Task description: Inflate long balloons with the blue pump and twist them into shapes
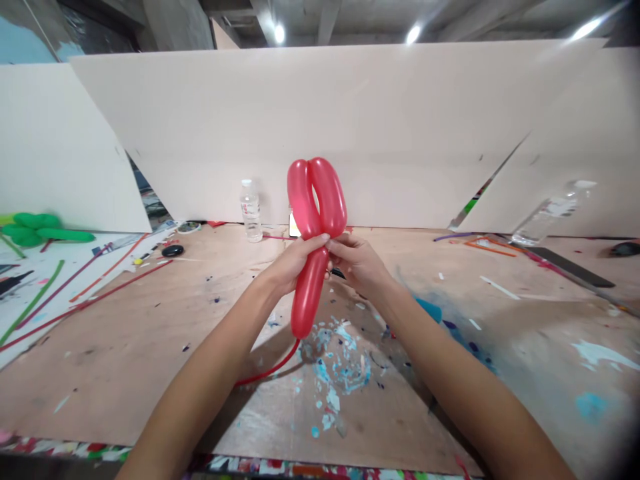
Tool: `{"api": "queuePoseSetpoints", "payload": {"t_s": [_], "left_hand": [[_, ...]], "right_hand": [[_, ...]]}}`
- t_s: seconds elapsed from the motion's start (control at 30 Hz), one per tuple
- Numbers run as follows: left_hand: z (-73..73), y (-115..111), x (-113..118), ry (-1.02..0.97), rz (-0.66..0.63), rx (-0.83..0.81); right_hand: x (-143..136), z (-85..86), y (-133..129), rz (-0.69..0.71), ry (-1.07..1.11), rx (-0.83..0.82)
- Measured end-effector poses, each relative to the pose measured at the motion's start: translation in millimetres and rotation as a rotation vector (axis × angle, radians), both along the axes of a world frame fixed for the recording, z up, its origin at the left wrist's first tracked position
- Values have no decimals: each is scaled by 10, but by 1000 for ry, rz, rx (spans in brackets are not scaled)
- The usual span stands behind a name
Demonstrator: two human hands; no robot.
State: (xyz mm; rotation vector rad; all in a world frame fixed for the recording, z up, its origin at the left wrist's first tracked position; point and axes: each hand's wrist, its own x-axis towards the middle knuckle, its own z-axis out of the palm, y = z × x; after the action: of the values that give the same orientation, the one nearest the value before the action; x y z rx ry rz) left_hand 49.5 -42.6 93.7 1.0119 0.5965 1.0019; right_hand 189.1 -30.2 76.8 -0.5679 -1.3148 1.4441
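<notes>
A red balloon [309,293] is held upright above the middle of the table. Two long inflated loops stand side by side at its top, one inflated length hangs below the joint, and a thin uninflated tail trails down to the left. My left hand [295,262] is closed around the balloon just under the loops, its thumb at the joint. From the right, my right hand [356,261] pinches the same joint with thumb and fingers. The fingertips of both hands nearly meet there.
Behind the table [150,373] stand white boards [225,120]. A clear bottle [251,212] is beyond my hands, another bottle [553,213] at right. A green balloon shape [37,230] and uninflated balloons lie left. A black mouse [625,249] sits far right.
</notes>
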Motion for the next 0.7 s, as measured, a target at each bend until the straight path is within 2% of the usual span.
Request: {"api": "queuePoseSetpoints", "payload": {"t_s": [0.07, 0.13, 0.3, 0.4, 0.53, 0.7], "left_hand": [[-46, 11, 47, -8, -24, -55], [-99, 26, 102, 5, 19, -65], [-180, 63, 210, 72, 241, 109], [-188, 84, 216, 60, 303, 201], [-175, 96, 173, -10, 242, 173], [-175, 118, 141, -48, 201, 109]], "right_hand": [[48, -31, 51, 17, 7, -38], [91, -84, 117, 44, -6, -61], [155, -185, 228, 70, -81, -53], [151, -173, 224, 39, -75, -70], [86, -115, 168, 56, -59, -93], [-16, -85, 60, -89, -190, 79]]}}
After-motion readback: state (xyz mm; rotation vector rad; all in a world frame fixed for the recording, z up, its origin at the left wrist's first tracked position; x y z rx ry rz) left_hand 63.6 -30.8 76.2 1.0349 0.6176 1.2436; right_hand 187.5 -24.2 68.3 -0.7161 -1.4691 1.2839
